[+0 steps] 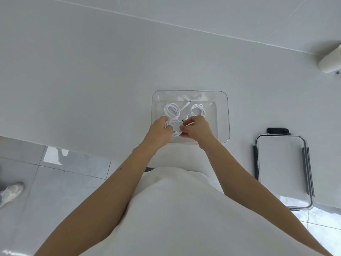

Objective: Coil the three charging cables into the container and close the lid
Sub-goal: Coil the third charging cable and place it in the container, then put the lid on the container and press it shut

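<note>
A clear rectangular container stands open on the white counter. Inside it lie two coiled white cables: one at the back left and one at the back right. A third white coiled cable is at the container's front left, held between both hands. My left hand grips its left side. My right hand pinches its right side and a loose end. The lid, white with grey clasps, lies flat on the counter to the right of the container.
A white cylindrical object lies at the counter's far right. The counter's front edge runs just below the container, with tiled floor beyond it. A person's shoe shows on the floor at the left.
</note>
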### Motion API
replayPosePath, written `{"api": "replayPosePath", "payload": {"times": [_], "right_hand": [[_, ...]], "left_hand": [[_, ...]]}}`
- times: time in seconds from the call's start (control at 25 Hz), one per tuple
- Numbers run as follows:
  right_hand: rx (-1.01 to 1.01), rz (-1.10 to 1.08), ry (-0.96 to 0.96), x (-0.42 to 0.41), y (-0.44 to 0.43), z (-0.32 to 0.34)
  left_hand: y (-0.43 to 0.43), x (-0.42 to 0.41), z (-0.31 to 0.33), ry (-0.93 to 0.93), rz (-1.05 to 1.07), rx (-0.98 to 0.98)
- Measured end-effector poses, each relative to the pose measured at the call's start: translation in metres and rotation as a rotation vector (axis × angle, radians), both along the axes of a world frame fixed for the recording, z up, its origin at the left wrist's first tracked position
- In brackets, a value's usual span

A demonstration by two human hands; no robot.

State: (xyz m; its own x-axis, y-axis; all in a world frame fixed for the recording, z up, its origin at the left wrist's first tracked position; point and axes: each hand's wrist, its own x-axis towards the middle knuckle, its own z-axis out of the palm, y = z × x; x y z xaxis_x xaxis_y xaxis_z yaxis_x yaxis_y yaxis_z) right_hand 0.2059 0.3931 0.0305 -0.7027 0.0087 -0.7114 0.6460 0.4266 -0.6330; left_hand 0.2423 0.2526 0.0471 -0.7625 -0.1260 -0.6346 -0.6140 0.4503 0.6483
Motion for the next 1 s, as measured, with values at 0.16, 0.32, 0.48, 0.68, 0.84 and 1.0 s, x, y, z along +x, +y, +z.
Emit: {"api": "replayPosePath", "payload": {"times": [0.16,0.32,0.48,0.68,0.84,1.0], "right_hand": [[0.037,0.105,-0.055,-0.005,-0.001,-0.006],[0.044,0.183,-0.103,-0.010,-0.002,-0.011],[0.059,0.226,-0.137,-0.012,0.000,-0.016],[0.093,0.286,-0.106,-0.011,0.003,-0.015],[0.081,0.295,-0.061,-0.006,0.011,-0.006],[0.077,0.267,0.089,0.001,0.025,0.014]], "left_hand": [[0.001,0.000,-0.006,-0.058,-0.002,-0.023],[0.002,-0.006,-0.008,-0.096,-0.033,-0.053],[0.005,-0.011,-0.014,-0.136,-0.060,-0.073],[0.007,-0.013,-0.016,-0.140,-0.066,-0.063],[0.009,-0.008,-0.016,-0.116,-0.030,-0.053],[0.019,0.006,-0.005,0.086,0.115,-0.026]]}}
